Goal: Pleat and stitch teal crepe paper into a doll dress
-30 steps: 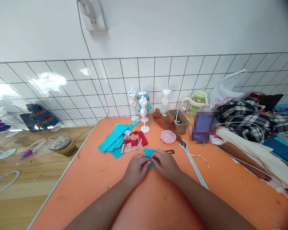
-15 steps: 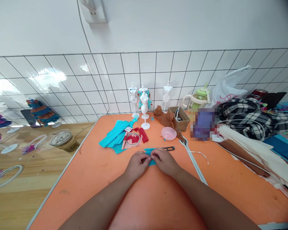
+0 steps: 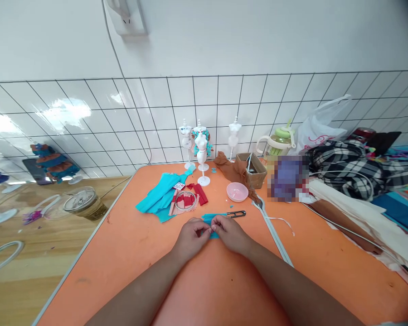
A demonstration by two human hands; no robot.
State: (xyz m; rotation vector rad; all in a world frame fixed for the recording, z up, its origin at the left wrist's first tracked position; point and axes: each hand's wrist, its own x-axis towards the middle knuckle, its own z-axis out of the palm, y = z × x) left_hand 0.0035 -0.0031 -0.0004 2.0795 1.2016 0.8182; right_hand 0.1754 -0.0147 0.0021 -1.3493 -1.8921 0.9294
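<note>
My left hand [image 3: 191,237] and my right hand [image 3: 230,232] meet over the orange table [image 3: 129,253], both pinching a small teal piece of fabric [image 3: 212,220] between the fingertips. Most of that piece is hidden under my fingers. Small black thread snips [image 3: 236,213] lie just beyond my right hand. A pile of teal fabric strips [image 3: 156,198] and red fabric with a clear ring [image 3: 186,199] on it sit beyond my left hand.
Three small white mannequin stands [image 3: 202,154] line the tiled wall. A pink bowl [image 3: 237,192], a cardboard box [image 3: 251,170], brown fabric [image 3: 229,169], a green-lidded jug [image 3: 280,141] and plaid cloth [image 3: 353,165] crowd the right. A glass jar [image 3: 83,204] stands on the wooden floor at left.
My hands stay pinched on the teal piece with only small finger shifts. The view drifted slightly, so everything sits a little differently in frame.
</note>
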